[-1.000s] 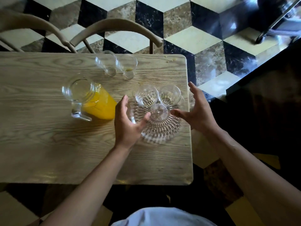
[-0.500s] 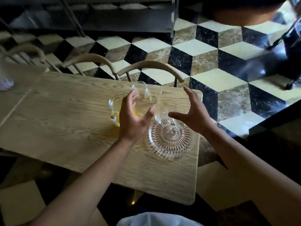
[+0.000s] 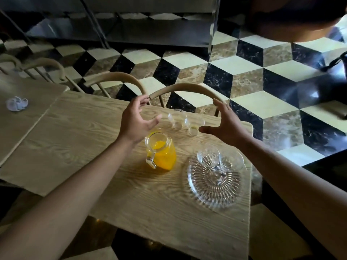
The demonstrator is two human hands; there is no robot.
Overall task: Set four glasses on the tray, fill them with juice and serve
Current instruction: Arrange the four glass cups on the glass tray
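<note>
Glasses: two are standing on the tray, two more beyond one juice jug; my left hand and right hand are hovering spread, holding nothing.

Spread hands flanking two glasses

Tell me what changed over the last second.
Both hands left the tray and reached forward: left hand and right hand now flank the two glasses on the table, open, holding nothing. Unmoved: pitcher, two glasses on the tray.
</note>
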